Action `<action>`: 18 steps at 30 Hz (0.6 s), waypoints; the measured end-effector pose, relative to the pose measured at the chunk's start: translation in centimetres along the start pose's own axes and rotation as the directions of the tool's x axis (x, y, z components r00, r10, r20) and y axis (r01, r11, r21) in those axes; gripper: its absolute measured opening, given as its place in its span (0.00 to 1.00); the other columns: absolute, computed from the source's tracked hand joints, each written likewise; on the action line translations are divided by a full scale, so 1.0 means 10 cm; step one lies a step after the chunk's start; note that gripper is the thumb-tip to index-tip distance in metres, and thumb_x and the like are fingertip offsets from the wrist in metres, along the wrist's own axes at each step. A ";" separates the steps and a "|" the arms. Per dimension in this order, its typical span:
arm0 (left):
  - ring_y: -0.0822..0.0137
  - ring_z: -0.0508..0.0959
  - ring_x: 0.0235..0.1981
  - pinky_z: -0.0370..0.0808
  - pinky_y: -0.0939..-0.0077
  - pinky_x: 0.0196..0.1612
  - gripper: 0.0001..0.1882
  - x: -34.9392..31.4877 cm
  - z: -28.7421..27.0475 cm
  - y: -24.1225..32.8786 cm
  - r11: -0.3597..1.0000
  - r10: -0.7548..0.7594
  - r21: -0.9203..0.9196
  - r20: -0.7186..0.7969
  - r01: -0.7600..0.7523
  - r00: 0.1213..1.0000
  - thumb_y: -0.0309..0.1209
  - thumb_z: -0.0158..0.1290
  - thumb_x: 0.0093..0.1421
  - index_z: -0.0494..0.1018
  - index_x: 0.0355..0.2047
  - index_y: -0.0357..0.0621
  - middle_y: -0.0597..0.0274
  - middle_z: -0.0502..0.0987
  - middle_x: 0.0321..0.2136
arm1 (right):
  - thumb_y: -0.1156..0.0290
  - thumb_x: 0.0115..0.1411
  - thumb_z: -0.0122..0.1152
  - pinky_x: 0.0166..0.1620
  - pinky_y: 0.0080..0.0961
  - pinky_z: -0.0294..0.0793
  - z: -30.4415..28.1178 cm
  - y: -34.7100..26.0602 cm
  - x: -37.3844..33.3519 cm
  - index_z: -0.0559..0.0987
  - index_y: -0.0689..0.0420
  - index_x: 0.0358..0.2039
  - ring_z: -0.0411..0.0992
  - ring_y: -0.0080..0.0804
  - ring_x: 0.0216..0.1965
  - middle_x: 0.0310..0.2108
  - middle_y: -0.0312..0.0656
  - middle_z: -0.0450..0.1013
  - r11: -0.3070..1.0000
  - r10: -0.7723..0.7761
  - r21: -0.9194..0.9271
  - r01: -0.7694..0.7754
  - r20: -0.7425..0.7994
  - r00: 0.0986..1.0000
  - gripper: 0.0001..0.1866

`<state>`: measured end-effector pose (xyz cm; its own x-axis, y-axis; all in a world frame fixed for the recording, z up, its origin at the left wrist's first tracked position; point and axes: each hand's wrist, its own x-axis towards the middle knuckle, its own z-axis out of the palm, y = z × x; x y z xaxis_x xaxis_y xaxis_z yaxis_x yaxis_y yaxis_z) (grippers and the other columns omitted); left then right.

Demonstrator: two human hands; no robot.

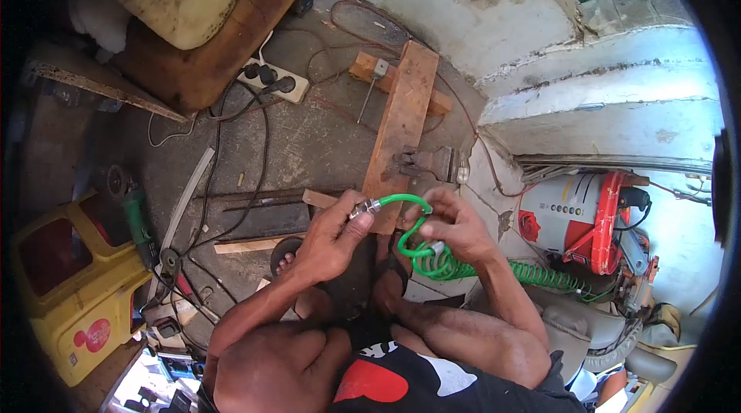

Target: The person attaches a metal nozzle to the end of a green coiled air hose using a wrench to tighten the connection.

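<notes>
My left hand (332, 237) is closed around a silver metal hose coupling (365, 208) in front of my knees. From that coupling a bright green coiled air hose (532, 273) loops up and over to my right hand (463, 231). The right fingers are closed on the hose a short way from the coupling. Just under that hand, a small metal fitting (438, 248) shows among the loose green coils. The remaining coils stretch off to the right, toward a white and red machine, perhaps a compressor (552, 208).
A wooden plank (409, 104) with a small metal vise (432, 162) lies ahead. A white power strip (282, 81) with plugs and cables sits on the floor. At the left are a green angle grinder (137, 220) and a yellow plastic housing (65, 328). A wall (463, 19) rises ahead right.
</notes>
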<state>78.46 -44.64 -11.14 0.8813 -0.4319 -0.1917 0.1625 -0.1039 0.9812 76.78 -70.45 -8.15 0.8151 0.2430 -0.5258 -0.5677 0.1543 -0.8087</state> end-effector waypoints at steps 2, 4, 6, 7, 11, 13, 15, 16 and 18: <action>0.58 0.73 0.33 0.71 0.60 0.40 0.18 0.00 0.03 0.00 1.000 -0.005 -0.009 -0.013 0.004 1.000 0.44 0.46 0.73 0.69 0.44 0.39 0.50 0.74 0.31 | 0.71 0.65 0.67 0.41 0.23 0.78 -0.02 0.00 -0.01 0.79 0.59 0.48 0.78 0.24 0.37 0.41 0.37 0.80 0.997 0.076 -0.028 -0.076 0.005 0.997 0.12; 0.59 0.73 0.33 0.71 0.60 0.40 0.18 0.01 0.04 0.00 1.000 -0.025 -0.006 -0.017 0.025 1.000 0.44 0.46 0.73 0.69 0.44 0.39 0.51 0.74 0.31 | 0.71 0.65 0.65 0.40 0.23 0.78 -0.06 0.04 0.01 0.79 0.60 0.51 0.78 0.24 0.37 0.41 0.38 0.81 0.998 0.062 0.015 -0.062 0.008 0.998 0.14; 0.55 0.75 0.34 0.72 0.59 0.40 0.18 0.03 0.03 0.00 0.998 -0.059 0.009 -0.012 0.060 0.998 0.44 0.47 0.73 0.69 0.44 0.39 0.49 0.74 0.31 | 0.70 0.67 0.64 0.40 0.22 0.78 -0.05 0.02 -0.02 0.79 0.60 0.55 0.78 0.24 0.36 0.38 0.37 0.81 0.998 0.055 -0.006 -0.055 -0.048 0.997 0.17; 0.52 0.75 0.35 0.72 0.58 0.41 0.17 0.03 0.02 -0.01 0.998 -0.044 0.048 0.015 0.043 0.999 0.43 0.47 0.73 0.69 0.43 0.39 0.48 0.74 0.31 | 0.69 0.68 0.63 0.39 0.22 0.78 -0.02 -0.03 -0.03 0.78 0.60 0.57 0.78 0.24 0.36 0.37 0.36 0.81 0.998 0.051 -0.018 -0.053 -0.076 0.996 0.18; 0.45 0.76 0.36 0.72 0.54 0.41 0.15 0.00 0.01 -0.06 0.969 0.068 0.229 0.117 -0.093 0.991 0.41 0.48 0.72 0.69 0.42 0.39 0.46 0.73 0.32 | 0.67 0.71 0.59 0.40 0.21 0.77 0.02 -0.29 -0.03 0.77 0.58 0.61 0.76 0.20 0.35 0.32 0.34 0.78 0.910 0.139 -0.404 -0.089 0.097 0.986 0.20; 0.41 0.75 0.37 0.71 0.51 0.41 0.13 -0.01 0.02 -0.05 0.951 0.109 0.272 0.151 -0.147 0.982 0.38 0.49 0.70 0.69 0.41 0.38 0.44 0.73 0.32 | 0.67 0.70 0.59 0.40 0.22 0.75 0.02 -0.30 -0.03 0.77 0.58 0.60 0.75 0.19 0.36 0.33 0.33 0.78 0.909 0.130 -0.412 -0.061 0.141 0.981 0.20; 0.34 0.75 0.38 0.70 0.47 0.41 0.10 0.01 0.03 0.04 0.954 0.110 0.258 0.158 -0.149 0.981 0.32 0.51 0.68 0.67 0.38 0.37 0.39 0.74 0.32 | 0.67 0.70 0.60 0.41 0.23 0.75 0.08 -0.27 -0.01 0.77 0.58 0.58 0.76 0.19 0.37 0.34 0.34 0.78 0.887 0.054 -0.462 0.010 0.125 0.991 0.18; 0.35 0.75 0.37 0.70 0.47 0.41 0.09 0.03 0.04 0.06 0.946 0.138 0.271 0.165 -0.179 0.977 0.31 0.52 0.67 0.67 0.38 0.37 0.39 0.74 0.32 | 0.68 0.69 0.61 0.42 0.23 0.76 0.07 -0.24 -0.01 0.77 0.59 0.57 0.76 0.20 0.37 0.35 0.35 0.79 0.857 0.010 -0.512 0.054 0.122 0.992 0.18; 0.35 0.75 0.36 0.69 0.47 0.41 0.09 0.06 0.04 0.09 0.925 0.192 0.295 0.178 -0.239 0.965 0.29 0.53 0.65 0.67 0.37 0.36 0.39 0.74 0.31 | 0.70 0.68 0.63 0.43 0.24 0.77 0.04 -0.12 -0.02 0.77 0.60 0.54 0.76 0.21 0.38 0.37 0.37 0.79 0.783 -0.076 -0.607 0.137 0.125 0.989 0.16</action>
<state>78.96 -45.36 -10.34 0.8031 -0.5959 -0.0002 -0.1908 -0.2575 0.9473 77.22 -70.29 -6.92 0.8350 0.3487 -0.4256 -0.2627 -0.4270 -0.8653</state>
